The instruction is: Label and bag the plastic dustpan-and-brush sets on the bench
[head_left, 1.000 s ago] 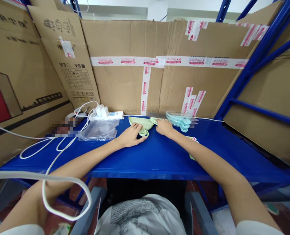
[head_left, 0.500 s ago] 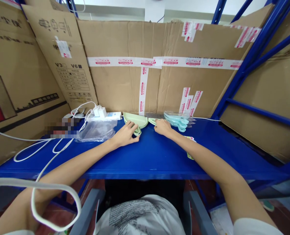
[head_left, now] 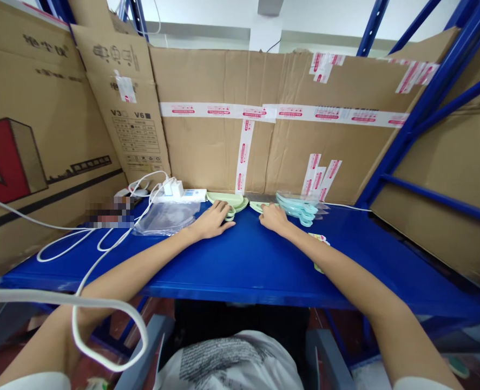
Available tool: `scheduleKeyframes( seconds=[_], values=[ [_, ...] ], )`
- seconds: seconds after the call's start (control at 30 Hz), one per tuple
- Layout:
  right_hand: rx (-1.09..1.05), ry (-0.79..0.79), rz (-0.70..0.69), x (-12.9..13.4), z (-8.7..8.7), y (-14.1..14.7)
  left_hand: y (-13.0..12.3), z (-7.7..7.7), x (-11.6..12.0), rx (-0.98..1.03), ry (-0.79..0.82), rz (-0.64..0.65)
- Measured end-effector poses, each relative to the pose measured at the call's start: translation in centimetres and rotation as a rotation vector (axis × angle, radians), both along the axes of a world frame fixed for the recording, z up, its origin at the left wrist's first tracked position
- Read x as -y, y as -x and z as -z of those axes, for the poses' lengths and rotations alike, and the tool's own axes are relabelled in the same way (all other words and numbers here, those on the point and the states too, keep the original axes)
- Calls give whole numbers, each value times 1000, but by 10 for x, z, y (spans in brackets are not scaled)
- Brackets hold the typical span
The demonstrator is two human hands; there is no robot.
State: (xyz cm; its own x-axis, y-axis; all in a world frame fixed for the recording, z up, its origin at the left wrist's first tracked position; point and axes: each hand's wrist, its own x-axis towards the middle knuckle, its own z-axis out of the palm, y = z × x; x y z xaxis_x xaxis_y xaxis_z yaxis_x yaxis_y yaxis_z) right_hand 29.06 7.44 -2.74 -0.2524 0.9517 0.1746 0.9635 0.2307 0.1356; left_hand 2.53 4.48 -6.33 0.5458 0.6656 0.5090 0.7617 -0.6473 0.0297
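Note:
At the back of the blue table, my left hand [head_left: 215, 220] lies over the looped end of light green half-round plastic pieces [head_left: 240, 203], its fingers curled onto them and its thumb stretched out to the side. My right hand [head_left: 274, 218] has its fingers bent and pressed on a second, flatter green plastic piece [head_left: 256, 206]; the hand hides part of that piece. Just right of it lies a stack of light blue plastic pieces [head_left: 298, 207] with rounded loop ends, partly in clear wrapping. A small colourful card [head_left: 317, 237] shows beside my right forearm.
Clear plastic bags [head_left: 169, 216] lie left of my left hand. A white power strip [head_left: 193, 195] with plugs and white cables [head_left: 110, 244] sits behind them. Tall cardboard [head_left: 207, 151] walls off the back, and blue metal posts [head_left: 418, 130] rise at the right.
The camera view has shifted slightly, moving the scene a little right and down. Both hands stay at the green pieces, the left fingers lying a little flatter over the loop.

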Motion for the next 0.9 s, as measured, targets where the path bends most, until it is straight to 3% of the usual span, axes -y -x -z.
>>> scheduleKeyframes(
  seconds=[0.27, 0.4, 0.6, 0.9],
  values=[
    [4, -5, -21, 1, 2, 0, -10, -5, 14, -29, -74, -172],
    [1, -2, -29, 1, 2, -1, -12, -2, 17, 51, 43, -238],
    [8, -17, -36, 3, 5, -1, -8, 8, 7, 276, 140, -148],
    [9, -12, -44, 1, 8, 0, -9, 8, 19, 277, 90, -158]
  ],
)
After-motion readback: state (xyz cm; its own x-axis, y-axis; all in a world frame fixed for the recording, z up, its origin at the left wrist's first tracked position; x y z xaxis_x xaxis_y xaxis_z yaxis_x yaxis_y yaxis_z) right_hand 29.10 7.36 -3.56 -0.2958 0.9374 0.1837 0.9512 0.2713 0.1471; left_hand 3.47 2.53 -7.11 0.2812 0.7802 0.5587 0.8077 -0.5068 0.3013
